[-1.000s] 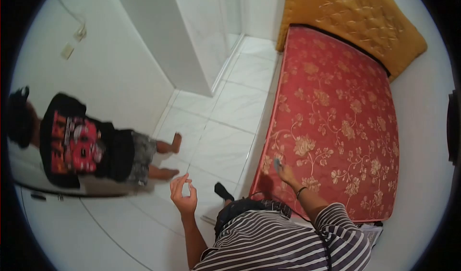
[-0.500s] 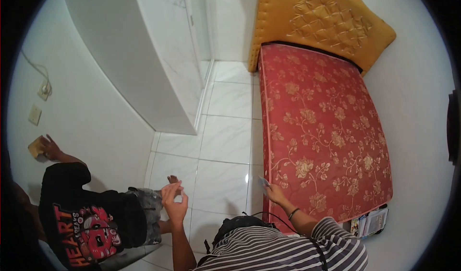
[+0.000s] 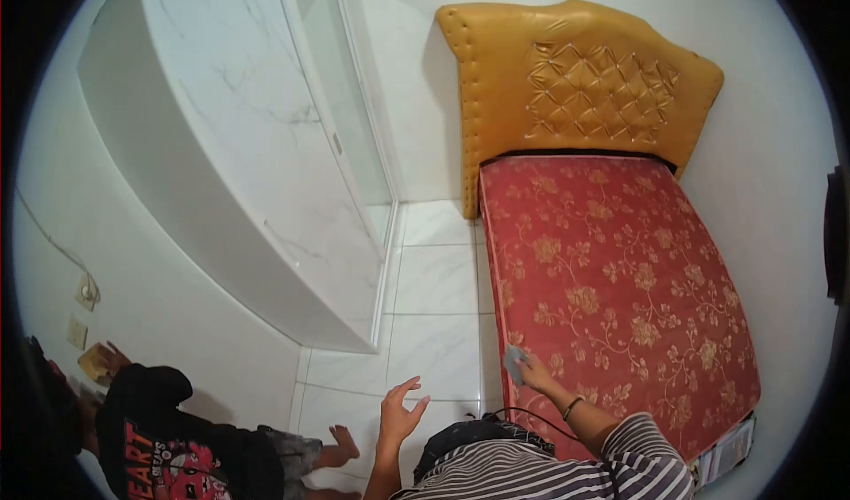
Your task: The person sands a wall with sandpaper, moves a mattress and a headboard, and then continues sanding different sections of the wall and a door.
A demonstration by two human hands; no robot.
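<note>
My right hand grips a small flat grey piece between thumb and fingers. It is over the left side of the red mattress, which has a gold flower pattern. What kind of thing the grey piece is, I cannot tell. My left hand is raised above the white tiled floor with its fingers curved apart from the thumb. Nothing is in it.
At left, another person in a black shirt holds a tan block at the wall, below a switch. A tufted yellow headboard backs the bed. A white marbled partition borders the floor. Magazines lie near the mattress's lower right corner.
The view has tilted up, so the room sits lower in the picture. My left hand's fingers have spread from a near pinch. My right hand still holds the grey piece, now over the mattress.
</note>
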